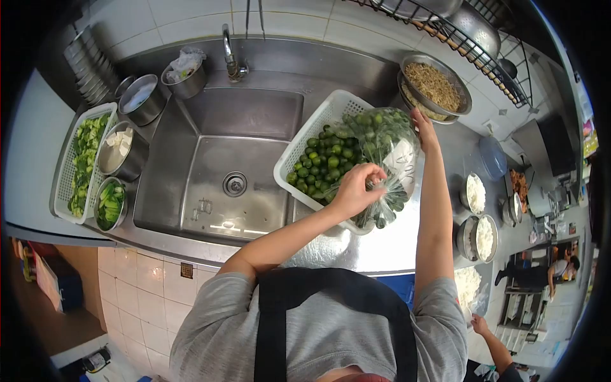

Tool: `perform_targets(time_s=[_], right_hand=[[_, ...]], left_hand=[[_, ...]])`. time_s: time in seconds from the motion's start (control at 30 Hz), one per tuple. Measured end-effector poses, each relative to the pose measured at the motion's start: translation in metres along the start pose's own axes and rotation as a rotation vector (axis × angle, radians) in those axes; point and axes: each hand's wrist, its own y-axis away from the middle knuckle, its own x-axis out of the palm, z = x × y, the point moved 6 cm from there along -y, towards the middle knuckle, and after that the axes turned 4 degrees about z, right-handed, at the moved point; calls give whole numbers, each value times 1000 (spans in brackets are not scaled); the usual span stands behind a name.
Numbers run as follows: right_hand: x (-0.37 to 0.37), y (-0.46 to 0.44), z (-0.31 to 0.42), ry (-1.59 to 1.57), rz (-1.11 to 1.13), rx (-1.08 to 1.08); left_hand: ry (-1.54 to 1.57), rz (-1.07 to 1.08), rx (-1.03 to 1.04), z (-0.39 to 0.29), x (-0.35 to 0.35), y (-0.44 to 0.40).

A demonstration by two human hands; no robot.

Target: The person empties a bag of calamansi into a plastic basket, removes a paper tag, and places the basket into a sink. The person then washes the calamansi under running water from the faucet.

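Observation:
A clear plastic bag [398, 149] with small green limes inside and a white patch on it leans over the right side of a white perforated basket [286, 153]. Loose green limes [326, 159] fill the basket's left part. My left hand [359, 190] is closed, its fingers pinching the gathered plastic at the bag's near end. My right hand [424, 129] grips the bag's far right side, with some fingers hidden behind it.
Left of the steel sink [235, 153] stand a basket of chopped greens [89, 156] and several steel pots. A colander of bean sprouts [433, 86] sits at the back right. Bowls of white shreds [485, 239] line the right counter, where a co-worker's hand [480, 325] reaches in.

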Motion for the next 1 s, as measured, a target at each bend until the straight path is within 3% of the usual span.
perform_targets(time_s=[0.03, 0.07, 0.17, 0.3, 0.37, 0.43, 0.5, 0.57, 0.63, 0.67, 0.73, 0.83, 0.97, 1.0], right_hand=[[0, -13, -7, 1, 15, -6], [5, -26, -19, 16, 95, 74], [17, -43, -34, -101, 196, 188], [19, -66, -64, -365, 143, 338], [20, -75, -53, -236, 96, 102], [21, -66, -51, -151, 102, 27], [19, -53, -34, -68, -37, -213], [20, -39, -19, -137, -23, -239], [6, -39, -13, 2, -245, -214], [9, -35, 0, -182, -212, -236], [-9, -32, 22, -213, -214, -319], [-29, 4, 74, -319, -389, -381], [-56, -18, 47, 189, -534, -403], [-57, -18, 42, 130, -519, -412]], left_hand=[[229, -40, -107, 11, -4, -2], [276, -99, -86, 5, -14, -2], [305, -148, -102, 12, -38, 5], [190, -71, -161, 33, -37, 14], [150, -82, -135, 33, -34, 12], [-241, -106, 76, 16, -31, 13], [-300, -80, 79, 12, -29, 13], [-47, -2, -93, 16, -27, 10], [-9, -48, -86, 12, -29, 11], [51, -60, -81, 10, -29, 12], [109, -74, -89, 4, -31, 15], [214, -63, -62, -1, -28, 18], [396, -84, -170, 41, -14, 10], [368, -107, -200, 49, -15, 10]])
